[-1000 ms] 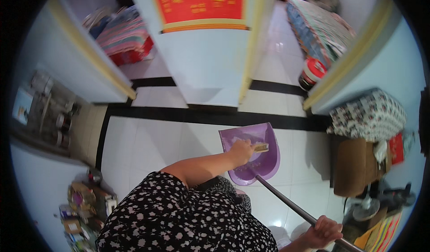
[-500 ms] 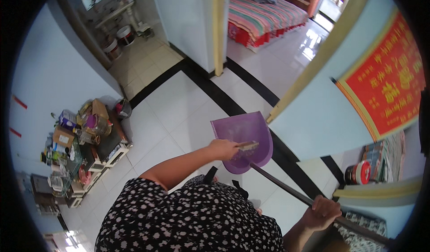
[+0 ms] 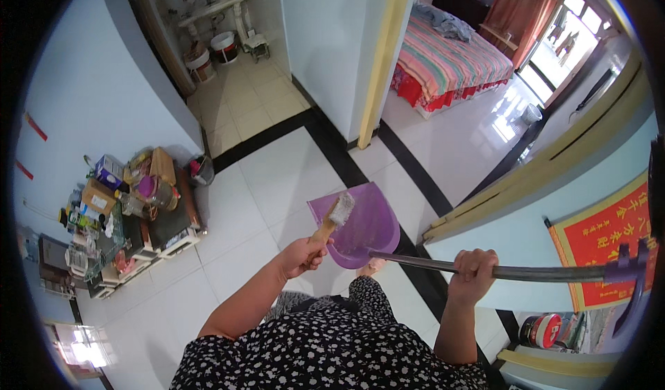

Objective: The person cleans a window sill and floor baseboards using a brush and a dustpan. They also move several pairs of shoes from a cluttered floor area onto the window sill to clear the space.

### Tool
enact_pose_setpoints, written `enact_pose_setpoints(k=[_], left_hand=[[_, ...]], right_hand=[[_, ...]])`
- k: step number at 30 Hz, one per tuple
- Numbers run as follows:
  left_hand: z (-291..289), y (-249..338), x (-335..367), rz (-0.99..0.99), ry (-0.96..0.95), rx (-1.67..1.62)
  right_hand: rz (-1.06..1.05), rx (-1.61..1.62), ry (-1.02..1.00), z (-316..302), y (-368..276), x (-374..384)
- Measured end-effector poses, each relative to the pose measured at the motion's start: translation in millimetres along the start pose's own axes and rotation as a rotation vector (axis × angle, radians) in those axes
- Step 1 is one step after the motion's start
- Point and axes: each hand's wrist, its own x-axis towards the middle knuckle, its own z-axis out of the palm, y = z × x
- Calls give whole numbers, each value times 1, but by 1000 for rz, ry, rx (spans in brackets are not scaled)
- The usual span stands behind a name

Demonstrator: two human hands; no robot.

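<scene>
Our left hand (image 3: 302, 257) grips a wooden-handled brush (image 3: 332, 222) over the left part of the purple dustpan (image 3: 377, 217). Our right hand (image 3: 474, 273) clenches its grey pole (image 3: 547, 273), farther right.

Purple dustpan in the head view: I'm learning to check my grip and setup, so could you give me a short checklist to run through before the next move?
1. Left hand closed on the brush: ok.
2. Right hand wrapped around the pole: ok.
3. Pole joined to the dustpan: ok, as far as shows.
4. Brush apart from the dustpan: cannot tell; they overlap in view.
5. Dustpan resting on the floor: cannot tell.
</scene>
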Motion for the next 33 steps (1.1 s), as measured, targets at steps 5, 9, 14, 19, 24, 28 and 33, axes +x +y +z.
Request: enact_pose_setpoints(k=[5, 9, 14, 19, 24, 28, 33], left_hand=[[39, 43, 102, -50, 35, -69], [96, 91, 192, -174, 26, -59], [173, 154, 311, -142, -78, -52], [219, 209, 423, -136, -95, 52], [278, 275, 547, -239, -207, -36], [322, 334, 653, -400, -325, -2], [398, 394, 761, -396, -305, 239]], right_hand=[[11, -87, 99, -7, 41, 88], [56, -99, 128, -33, 62, 180], [-14, -200, 137, -70, 77, 300], [-70, -167, 276, -107, 102, 398], [-115, -228, 327, -147, 141, 501], [-172, -253, 422, -170, 162, 579], [-357, -384, 629, -211, 177, 694]])
